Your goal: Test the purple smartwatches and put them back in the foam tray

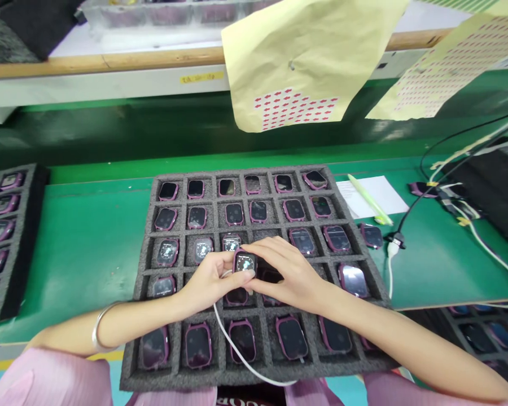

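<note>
A small square smartwatch (244, 264) with a purple case and a lit watch face is held upright over the middle of the foam tray (182, 225). My left hand (209, 285) grips its left side, thumb across the lower front. My right hand (285, 273) has its fingers on the top and right edge of the same watch. A white cable (232, 352) runs from beneath my left fingers down over the tray; its end is hidden behind the watch. More purple watches (198, 344) lie in the tray's compartments, some with lit screens, most dark.
Another foam tray (12, 254) of watches stands at the left. To the right lie a light green pen (370, 200) on white paper (389, 192), a loose watch (371, 235) and a white plug (393, 248) with cables. Yellow sheets (305, 51) hang from the shelf above.
</note>
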Motion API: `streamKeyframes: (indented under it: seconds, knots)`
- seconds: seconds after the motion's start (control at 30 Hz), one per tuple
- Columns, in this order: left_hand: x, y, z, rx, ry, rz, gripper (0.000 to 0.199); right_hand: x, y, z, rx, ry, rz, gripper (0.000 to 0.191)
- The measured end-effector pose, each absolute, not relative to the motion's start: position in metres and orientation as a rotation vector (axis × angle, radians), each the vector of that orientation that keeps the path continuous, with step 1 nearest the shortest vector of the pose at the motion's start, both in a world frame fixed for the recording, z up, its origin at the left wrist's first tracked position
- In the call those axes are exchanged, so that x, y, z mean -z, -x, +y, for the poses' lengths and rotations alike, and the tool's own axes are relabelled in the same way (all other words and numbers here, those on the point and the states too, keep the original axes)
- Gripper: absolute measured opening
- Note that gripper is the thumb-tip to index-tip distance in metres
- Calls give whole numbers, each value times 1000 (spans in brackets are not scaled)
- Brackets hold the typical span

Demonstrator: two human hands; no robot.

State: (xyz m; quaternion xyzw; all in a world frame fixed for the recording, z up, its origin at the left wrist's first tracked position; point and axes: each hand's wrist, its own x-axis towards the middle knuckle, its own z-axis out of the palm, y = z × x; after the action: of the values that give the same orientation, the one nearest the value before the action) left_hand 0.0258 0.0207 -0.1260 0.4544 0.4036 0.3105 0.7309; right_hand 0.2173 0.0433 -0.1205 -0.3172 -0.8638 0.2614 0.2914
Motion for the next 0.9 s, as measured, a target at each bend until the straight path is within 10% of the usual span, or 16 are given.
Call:
streamKeyframes:
  seconds: [0.9]
  knots:
    - [126, -29, 22, -688, -1030, 889, 23, 122, -218, 44, -710, 876, -2288, 43]
